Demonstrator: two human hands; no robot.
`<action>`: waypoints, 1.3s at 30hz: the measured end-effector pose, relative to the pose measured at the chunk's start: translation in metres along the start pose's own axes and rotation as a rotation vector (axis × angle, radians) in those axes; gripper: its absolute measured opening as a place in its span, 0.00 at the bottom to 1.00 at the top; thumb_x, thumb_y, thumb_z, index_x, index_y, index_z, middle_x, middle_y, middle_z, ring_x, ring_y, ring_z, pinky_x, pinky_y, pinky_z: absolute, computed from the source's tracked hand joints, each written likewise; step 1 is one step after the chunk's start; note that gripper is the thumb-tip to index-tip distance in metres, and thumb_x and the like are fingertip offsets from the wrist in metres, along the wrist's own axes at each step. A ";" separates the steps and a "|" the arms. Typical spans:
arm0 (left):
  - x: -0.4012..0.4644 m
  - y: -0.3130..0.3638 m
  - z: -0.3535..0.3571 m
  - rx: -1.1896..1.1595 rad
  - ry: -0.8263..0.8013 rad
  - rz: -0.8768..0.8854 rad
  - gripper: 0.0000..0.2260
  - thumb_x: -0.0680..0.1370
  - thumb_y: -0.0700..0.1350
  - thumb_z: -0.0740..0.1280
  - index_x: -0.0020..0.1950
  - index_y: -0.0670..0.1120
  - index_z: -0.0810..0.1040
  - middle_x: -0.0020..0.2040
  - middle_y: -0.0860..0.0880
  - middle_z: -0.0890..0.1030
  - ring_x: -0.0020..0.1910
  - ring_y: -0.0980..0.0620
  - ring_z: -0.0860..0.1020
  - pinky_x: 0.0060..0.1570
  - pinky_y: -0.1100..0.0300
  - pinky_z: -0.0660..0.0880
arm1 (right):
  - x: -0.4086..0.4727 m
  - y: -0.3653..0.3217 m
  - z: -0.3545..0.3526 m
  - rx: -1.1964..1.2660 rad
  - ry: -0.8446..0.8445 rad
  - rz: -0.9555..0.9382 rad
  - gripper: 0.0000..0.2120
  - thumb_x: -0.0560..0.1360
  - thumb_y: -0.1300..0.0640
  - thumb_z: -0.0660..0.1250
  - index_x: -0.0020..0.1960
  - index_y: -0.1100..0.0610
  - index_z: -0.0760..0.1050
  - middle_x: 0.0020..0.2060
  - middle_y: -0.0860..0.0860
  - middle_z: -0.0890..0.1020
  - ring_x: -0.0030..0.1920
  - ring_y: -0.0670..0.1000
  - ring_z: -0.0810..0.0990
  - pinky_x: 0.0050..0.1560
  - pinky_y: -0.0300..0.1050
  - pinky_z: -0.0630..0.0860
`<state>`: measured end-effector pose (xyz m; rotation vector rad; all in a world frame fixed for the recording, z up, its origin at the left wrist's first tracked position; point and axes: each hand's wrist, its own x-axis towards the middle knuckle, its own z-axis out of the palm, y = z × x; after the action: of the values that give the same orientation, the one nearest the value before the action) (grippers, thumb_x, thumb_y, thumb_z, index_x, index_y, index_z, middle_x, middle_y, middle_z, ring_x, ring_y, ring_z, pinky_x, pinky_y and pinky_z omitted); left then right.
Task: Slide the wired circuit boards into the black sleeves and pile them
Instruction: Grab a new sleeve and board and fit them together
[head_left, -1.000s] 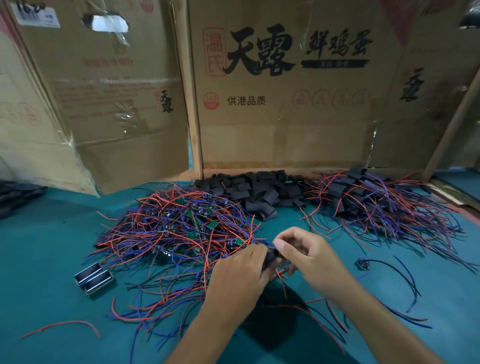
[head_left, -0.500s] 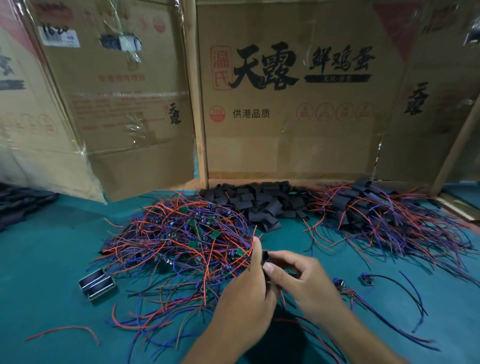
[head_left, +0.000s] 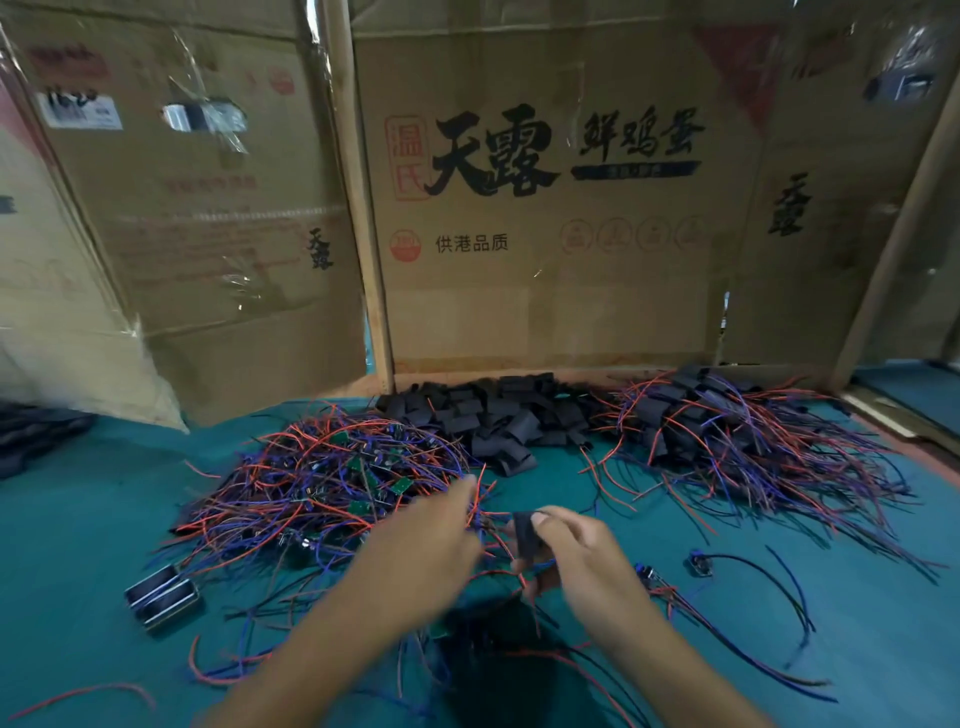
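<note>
At far left a small metal part (head_left: 162, 597) sits on the counter (head_left: 78, 519), apart from the work. Next comes the heap of bare boards (head_left: 332, 483). Your left hand (head_left: 415, 556) reaches into its near edge, fingers by the wires (whether they pinch one is too blurred to tell). Your right hand (head_left: 576, 556) pinches a sleeve (head_left: 525, 535) between thumb and fingers, held upright just off the counter. Pull from that tangle and neighbouring leads will likely drag along, or snag the sleeve mouth. Loose sleeves (head_left: 493, 421) lie behind, the finished pile (head_left: 737, 436) at right. Open counter lies at near right, crossed by stray wires.
</note>
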<state>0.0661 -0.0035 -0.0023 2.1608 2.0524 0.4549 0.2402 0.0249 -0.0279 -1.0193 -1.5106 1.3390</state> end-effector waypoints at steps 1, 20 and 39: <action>0.018 -0.017 -0.010 0.011 0.051 -0.038 0.20 0.78 0.47 0.57 0.70 0.46 0.67 0.47 0.47 0.79 0.45 0.46 0.79 0.46 0.48 0.77 | 0.000 -0.002 -0.002 0.096 0.003 0.055 0.16 0.83 0.62 0.55 0.46 0.68 0.78 0.35 0.57 0.80 0.34 0.51 0.79 0.31 0.49 0.76; 0.073 -0.105 -0.036 0.894 0.036 0.158 0.17 0.82 0.57 0.62 0.67 0.49 0.69 0.63 0.50 0.77 0.63 0.48 0.74 0.60 0.54 0.68 | 0.002 0.007 -0.006 0.135 0.028 0.198 0.16 0.84 0.56 0.55 0.50 0.63 0.79 0.35 0.56 0.82 0.34 0.53 0.78 0.31 0.44 0.74; 0.058 -0.145 -0.069 0.393 0.013 0.007 0.13 0.78 0.49 0.71 0.58 0.43 0.80 0.62 0.46 0.76 0.62 0.47 0.74 0.62 0.55 0.69 | 0.003 0.010 -0.007 0.101 0.016 0.209 0.17 0.84 0.54 0.56 0.50 0.62 0.79 0.36 0.55 0.83 0.33 0.52 0.78 0.34 0.43 0.76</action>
<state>-0.0908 0.0556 0.0274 2.3724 2.3014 0.0661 0.2465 0.0306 -0.0374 -1.1442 -1.3390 1.5325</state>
